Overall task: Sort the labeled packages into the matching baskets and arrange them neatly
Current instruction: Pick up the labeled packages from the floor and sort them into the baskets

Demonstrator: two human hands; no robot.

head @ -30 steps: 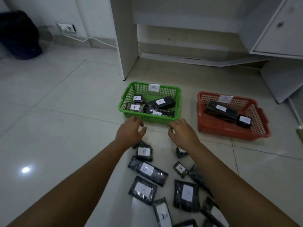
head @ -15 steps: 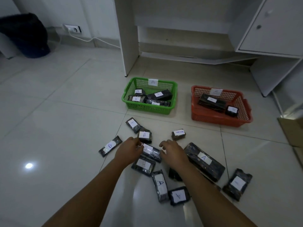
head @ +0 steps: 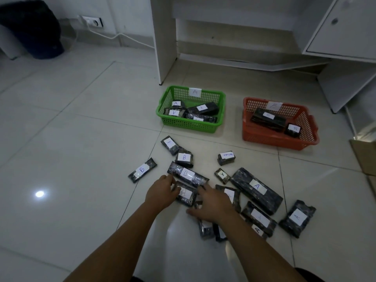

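A green basket [head: 189, 126] tagged A holds several black packages. To its right, an orange basket [head: 264, 139] tagged B holds two. Black wrapped packages with white labels lie scattered on the floor in front of them. Among them are a long B package [head: 186, 174], a small B package [head: 184, 158], a B package apart at the left [head: 142, 170], a RETURN package [head: 226, 157] and a large A package [head: 256, 187]. My left hand [head: 160, 193] curls on the left edge of a small package [head: 186, 195]. My right hand [head: 212, 207] lies spread on the pile beside that package's right side.
A white desk panel [head: 164, 43] and a white cabinet [head: 345, 27] stand behind the baskets. A dark bin [head: 34, 29] and a wall socket with a cable [head: 91, 22] are at the back left. A cardboard edge [head: 364, 157] shows at the right.
Both hands have drawn back from the green basket's front to the pile of loose packages. The left hand now curls on a small package.
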